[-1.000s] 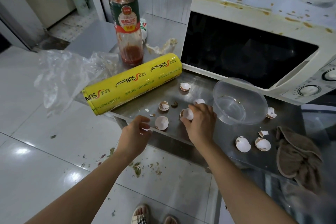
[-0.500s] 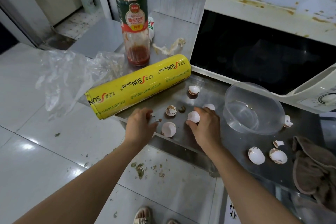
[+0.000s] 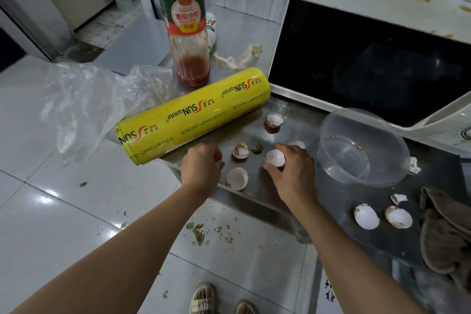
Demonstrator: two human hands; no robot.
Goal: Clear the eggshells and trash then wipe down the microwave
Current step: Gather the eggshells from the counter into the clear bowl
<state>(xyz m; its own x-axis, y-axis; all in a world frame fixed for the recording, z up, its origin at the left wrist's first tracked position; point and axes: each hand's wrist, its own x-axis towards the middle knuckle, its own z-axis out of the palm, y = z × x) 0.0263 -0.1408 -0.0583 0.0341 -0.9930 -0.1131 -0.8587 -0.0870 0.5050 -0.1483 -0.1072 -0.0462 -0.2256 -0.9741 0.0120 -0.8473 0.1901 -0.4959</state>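
1. Right hand (image 3: pixel 290 173): fingers curled round a white eggshell (image 3: pixel 275 157), held just above the steel surface (image 3: pixel 285 115).
2. Left hand (image 3: pixel 201 168): fingers curled at the surface's near-left edge; whether it holds anything cannot be told.
3. Loose shells (image 3: pixel 237 178): scattered on the surface between and beyond the hands; two more halves (image 3: pixel 366 216) lie near right.
4. Microwave (image 3: pixel 382 41): far right, top stained.
5. Clear bowl (image 3: pixel 362 146): right of the right hand.
6. Yellow wrap roll (image 3: pixel 193 115): left, overhanging the edge.
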